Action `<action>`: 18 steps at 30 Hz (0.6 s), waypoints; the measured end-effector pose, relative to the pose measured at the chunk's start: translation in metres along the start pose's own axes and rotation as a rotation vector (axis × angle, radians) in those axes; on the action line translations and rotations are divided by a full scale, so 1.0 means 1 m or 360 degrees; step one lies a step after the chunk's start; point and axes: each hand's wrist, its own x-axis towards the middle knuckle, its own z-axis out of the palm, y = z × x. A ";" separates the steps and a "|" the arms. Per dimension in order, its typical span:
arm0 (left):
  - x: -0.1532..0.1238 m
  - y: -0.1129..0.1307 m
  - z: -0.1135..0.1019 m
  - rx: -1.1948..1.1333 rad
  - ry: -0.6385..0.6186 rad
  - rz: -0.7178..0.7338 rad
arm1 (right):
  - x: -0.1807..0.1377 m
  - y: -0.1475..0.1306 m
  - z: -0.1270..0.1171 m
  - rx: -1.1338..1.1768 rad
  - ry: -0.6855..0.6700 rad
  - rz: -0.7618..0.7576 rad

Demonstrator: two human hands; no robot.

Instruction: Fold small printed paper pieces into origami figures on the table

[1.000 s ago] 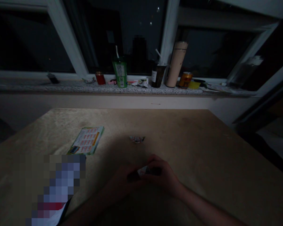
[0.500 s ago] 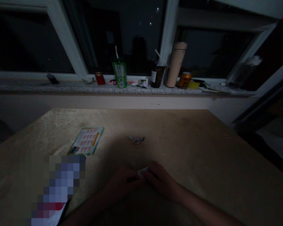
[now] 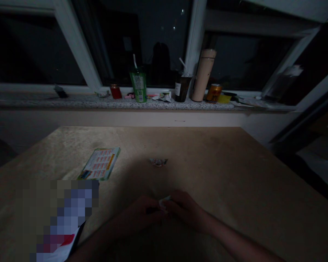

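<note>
Both my hands meet low in the middle of a wooden table (image 3: pixel 221 171), in dim light. My left hand (image 3: pixel 142 214) and my right hand (image 3: pixel 185 210) pinch a small white piece of paper (image 3: pixel 164 202) between their fingertips. The fingers of both are closed around it. A small crumpled wrapper (image 3: pixel 158 161) lies on the table a little beyond my hands.
A printed leaflet (image 3: pixel 100 168) lies at the left of the table, and another paper (image 3: pixel 60 247) lies at the near left edge. On the stone windowsill (image 3: pixel 71 101) stand a green cup (image 3: pixel 138 84), a dark cup (image 3: pixel 182 86), a tall beige flask (image 3: pixel 203 75) and two cans.
My hands have drawn slightly nearer to me and lower, still working the same small paper. Nothing else on the table has moved.
</note>
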 end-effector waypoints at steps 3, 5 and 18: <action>-0.001 0.001 -0.001 0.0027 -0.0007 0.0005 | 0.000 0.000 -0.001 0.0044 -0.0014 -0.0015; -0.001 0.002 -0.001 0.0042 -0.0004 -0.0024 | 0.001 -0.001 -0.002 0.0082 -0.0034 0.0003; -0.002 0.005 -0.001 0.0035 -0.0022 0.0015 | 0.003 -0.010 -0.006 0.0175 -0.0030 0.0090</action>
